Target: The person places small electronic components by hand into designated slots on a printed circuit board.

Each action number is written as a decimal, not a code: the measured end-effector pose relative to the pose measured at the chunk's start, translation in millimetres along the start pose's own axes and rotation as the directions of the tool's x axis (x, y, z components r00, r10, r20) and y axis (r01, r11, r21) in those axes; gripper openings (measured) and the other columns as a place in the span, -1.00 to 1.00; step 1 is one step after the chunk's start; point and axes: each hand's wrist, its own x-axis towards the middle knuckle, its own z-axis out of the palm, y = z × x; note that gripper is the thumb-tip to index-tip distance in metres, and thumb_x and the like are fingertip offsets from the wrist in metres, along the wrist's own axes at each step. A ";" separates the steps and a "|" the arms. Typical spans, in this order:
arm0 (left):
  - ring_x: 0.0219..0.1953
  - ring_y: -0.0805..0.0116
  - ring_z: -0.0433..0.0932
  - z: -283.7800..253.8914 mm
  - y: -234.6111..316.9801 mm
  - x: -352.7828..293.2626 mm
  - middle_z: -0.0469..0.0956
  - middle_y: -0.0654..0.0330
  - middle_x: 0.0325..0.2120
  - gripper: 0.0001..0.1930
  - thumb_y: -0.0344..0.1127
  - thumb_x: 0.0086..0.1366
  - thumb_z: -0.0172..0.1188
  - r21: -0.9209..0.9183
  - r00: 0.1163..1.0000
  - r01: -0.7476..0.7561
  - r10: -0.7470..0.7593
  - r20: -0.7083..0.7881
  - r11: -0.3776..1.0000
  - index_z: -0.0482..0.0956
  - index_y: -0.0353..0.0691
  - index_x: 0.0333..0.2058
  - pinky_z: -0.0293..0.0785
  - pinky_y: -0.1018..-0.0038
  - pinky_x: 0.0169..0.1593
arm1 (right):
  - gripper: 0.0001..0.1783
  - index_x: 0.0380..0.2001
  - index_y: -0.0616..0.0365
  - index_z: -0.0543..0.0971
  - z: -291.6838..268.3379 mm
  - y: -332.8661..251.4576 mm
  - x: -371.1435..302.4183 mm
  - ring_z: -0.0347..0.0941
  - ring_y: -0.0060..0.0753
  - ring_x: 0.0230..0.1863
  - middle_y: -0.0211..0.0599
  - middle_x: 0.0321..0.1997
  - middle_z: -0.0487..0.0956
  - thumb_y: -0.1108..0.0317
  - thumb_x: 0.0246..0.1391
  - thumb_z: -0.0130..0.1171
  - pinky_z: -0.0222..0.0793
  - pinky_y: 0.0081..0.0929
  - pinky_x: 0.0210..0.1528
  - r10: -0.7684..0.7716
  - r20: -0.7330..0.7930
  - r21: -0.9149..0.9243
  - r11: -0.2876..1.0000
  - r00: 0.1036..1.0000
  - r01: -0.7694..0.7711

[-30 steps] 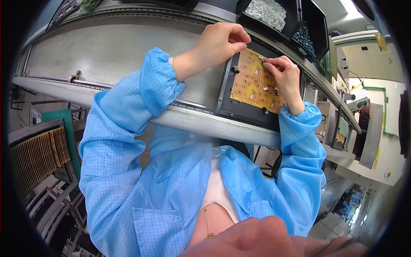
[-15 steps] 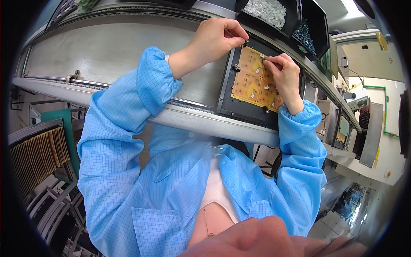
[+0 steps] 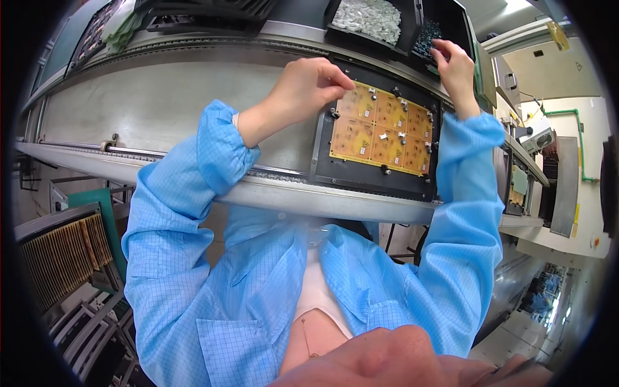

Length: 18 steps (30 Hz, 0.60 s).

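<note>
An amber circuit board panel (image 3: 353,138), divided into several sections, lies in a black carrier frame (image 3: 324,155). Small white components, among them one lying loose-looking near the middle (image 3: 383,136), dot its surface, and dark knobs stand around its edge. Over the panel's upper left corner is my left hand (image 3: 311,89), its fingers curled together in a pinch; anything between the tips is too small to make out. My right hand (image 3: 457,72) is up at the black bin of small dark blue parts (image 3: 427,37), thumb and forefinger apart with nothing visible between them.
Beside the dark parts stands a black bin of white pieces (image 3: 366,20). A metal conveyor surface (image 3: 161,90) stretches left, with a rail (image 3: 277,193) along its near edge. A rack of upright boards (image 3: 64,248) stands lower left, and a white machine (image 3: 577,174) at the right.
My right hand has left the panel and moved up to the bin of dark parts. My left hand has shifted slightly left and down, off the knob. The whole view has shifted a little.
</note>
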 end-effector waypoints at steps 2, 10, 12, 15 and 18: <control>-0.28 0.50 0.60 6.1 -0.6 0.4 0.65 0.21 -0.33 -0.85 -0.54 0.18 0.24 -0.029 0.999 -0.037 0.038 0.033 0.999 0.67 -0.33 -0.25 0.54 0.56 -0.17 | -0.76 -0.19 0.12 0.68 18.2 24.1 16.4 0.62 -0.14 -0.18 -0.15 -0.21 0.68 0.28 0.08 0.27 0.50 -0.31 -0.06 0.005 0.013 -0.023 1.000 1.000 -0.005; -0.32 0.21 0.65 32.0 11.2 3.9 0.63 0.12 -0.40 -0.90 -0.49 0.11 0.27 0.124 0.980 -0.197 0.191 0.059 0.973 0.65 -0.24 -0.36 0.57 0.39 -0.22 | -0.85 -0.29 0.04 0.70 26.1 14.6 31.6 0.56 -0.04 -0.13 -0.16 -0.26 0.66 0.29 0.08 0.25 0.47 -0.17 -0.06 0.020 0.173 -0.283 0.959 0.985 0.030; -0.30 0.08 0.63 38.1 7.1 8.4 0.63 0.10 -0.41 -0.92 -0.44 0.11 0.23 0.348 0.928 -0.372 0.359 0.101 0.861 0.62 -0.22 -0.38 0.56 0.27 -0.21 | -0.81 -0.29 0.04 0.70 17.8 7.9 35.0 0.56 -0.04 -0.14 -0.15 -0.28 0.66 0.21 0.10 0.25 0.47 -0.16 -0.09 0.023 0.114 -0.280 0.960 0.993 0.010; -0.29 0.03 0.62 39.1 4.8 11.3 0.64 0.10 -0.41 -0.92 -0.42 0.12 0.19 0.429 0.937 -0.349 0.316 0.149 0.833 0.60 -0.22 -0.37 0.54 0.21 -0.21 | -0.73 -0.29 0.08 0.69 12.2 -2.1 37.3 0.58 -0.05 -0.22 -0.16 -0.32 0.65 0.12 0.12 0.24 0.47 -0.21 -0.16 -0.007 0.058 -0.173 0.985 0.998 0.017; -0.29 0.02 0.62 37.4 -3.8 7.9 0.63 0.07 -0.42 -0.90 -0.44 0.11 0.20 0.499 0.947 -0.321 0.281 0.157 0.805 0.60 -0.25 -0.36 0.54 0.21 -0.20 | -0.90 -0.44 0.20 0.65 -10.8 -57.7 25.4 0.56 -0.02 -0.25 -0.05 -0.38 0.62 0.40 -0.03 0.27 0.46 -0.19 -0.16 -0.040 -0.010 0.021 0.999 0.999 0.040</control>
